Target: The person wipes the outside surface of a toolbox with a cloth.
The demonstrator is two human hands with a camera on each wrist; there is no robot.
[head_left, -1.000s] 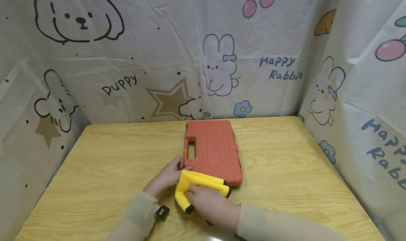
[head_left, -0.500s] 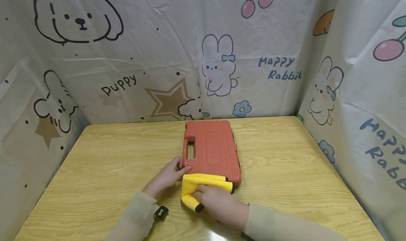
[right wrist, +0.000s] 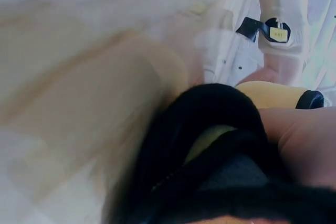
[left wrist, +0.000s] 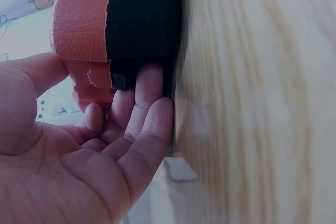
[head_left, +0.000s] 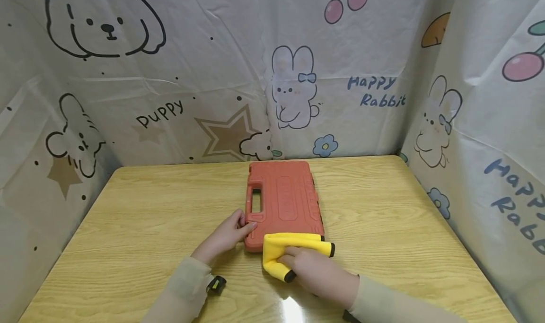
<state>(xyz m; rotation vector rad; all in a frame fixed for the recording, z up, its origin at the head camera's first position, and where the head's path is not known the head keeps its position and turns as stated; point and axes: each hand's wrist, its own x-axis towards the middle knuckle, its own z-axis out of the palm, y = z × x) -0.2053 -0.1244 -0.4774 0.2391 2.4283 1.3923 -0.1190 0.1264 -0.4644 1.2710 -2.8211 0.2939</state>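
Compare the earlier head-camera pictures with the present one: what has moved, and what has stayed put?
The right hand, gripping the yellow cloth, has slid it rightward along the near edge of the orange case. The left hand stays pressed against the case's near-left corner, and the case has not shifted on the table.

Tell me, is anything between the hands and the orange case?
Only the yellow cloth. The right hand presses it against the orange case's near edge, so the cloth lies between them. The left hand touches the case's near left corner directly, with nothing visible between.
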